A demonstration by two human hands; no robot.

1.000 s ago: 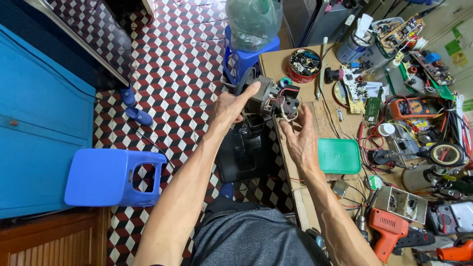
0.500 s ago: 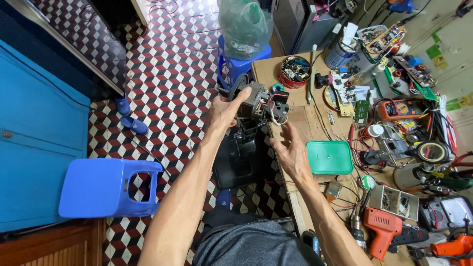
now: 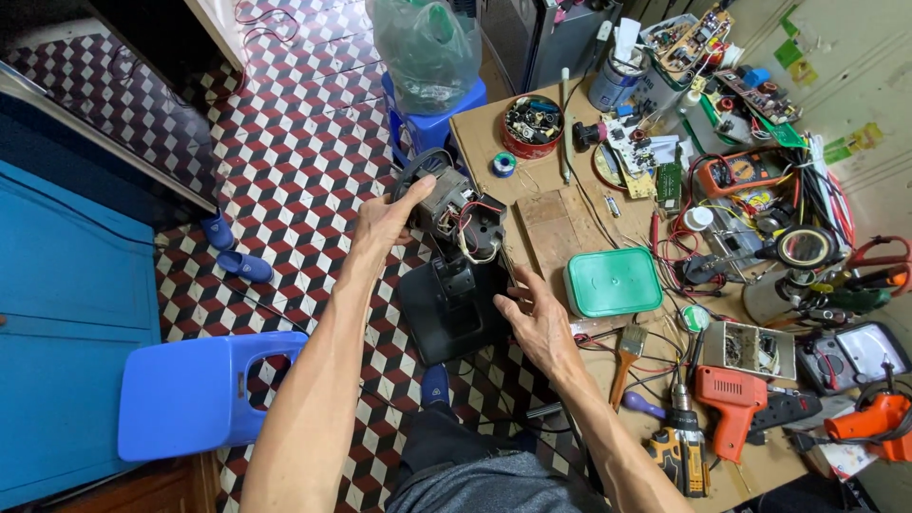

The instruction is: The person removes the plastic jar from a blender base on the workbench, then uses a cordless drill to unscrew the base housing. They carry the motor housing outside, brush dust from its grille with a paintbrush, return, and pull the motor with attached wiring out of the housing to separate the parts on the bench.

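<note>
Left hand [image 3: 388, 220] gripped the motor [image 3: 446, 204] atop the black stand [image 3: 446, 294], steadying it off the bench [image 3: 541, 214] edge. Right hand [image 3: 540, 318] open, fingers spread against the stand's side, bracing it. Green box [image 3: 613, 282] just beside.

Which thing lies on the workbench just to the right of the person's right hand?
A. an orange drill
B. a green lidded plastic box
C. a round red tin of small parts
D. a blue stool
B: the green lidded plastic box lies flat on the workbench right beside the right hand, nearer than anything else on the bench.
</note>
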